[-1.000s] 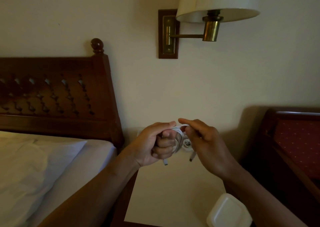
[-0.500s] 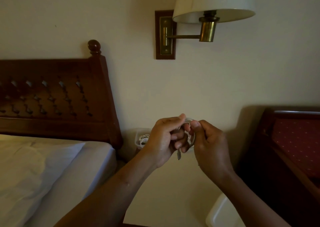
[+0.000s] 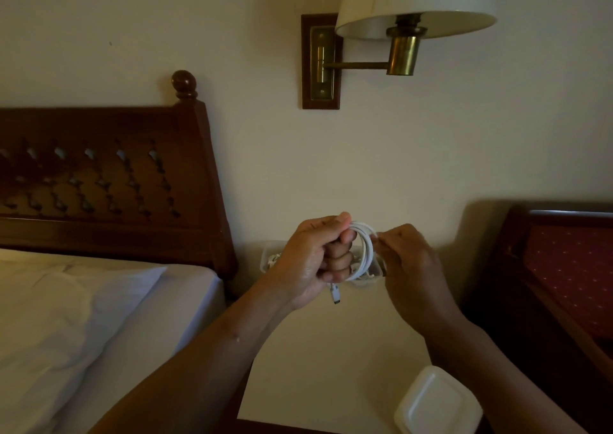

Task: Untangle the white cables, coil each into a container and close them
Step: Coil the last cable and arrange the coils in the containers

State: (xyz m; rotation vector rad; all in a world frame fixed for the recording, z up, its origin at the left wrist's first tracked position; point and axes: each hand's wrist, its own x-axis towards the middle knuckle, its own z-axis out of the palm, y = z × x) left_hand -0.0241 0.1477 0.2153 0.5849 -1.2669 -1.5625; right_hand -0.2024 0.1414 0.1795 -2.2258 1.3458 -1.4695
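Observation:
A white cable (image 3: 365, 251) is wound in a coil around the fingers of my left hand (image 3: 315, 261), which grips it above the nightstand. One plug end (image 3: 335, 296) hangs below that fist. My right hand (image 3: 404, 261) pinches the coil's outer loop at its upper right. Behind my hands, against the wall, stands a clear container (image 3: 268, 258) with another white cable inside, mostly hidden. A white closed container (image 3: 438, 403) sits at the nightstand's near right corner.
The cream nightstand (image 3: 331, 367) lies between a bed with white sheets (image 3: 83, 317) and a dark wooden headboard (image 3: 99, 181) on the left and a red-cushioned wooden chair (image 3: 564, 274) on the right. A wall lamp (image 3: 408, 19) hangs above.
My right hand has drawn apart from the left and now pinches the coil's outer loop. The coil shows more plainly around my left fingers. Only one plug end hangs now.

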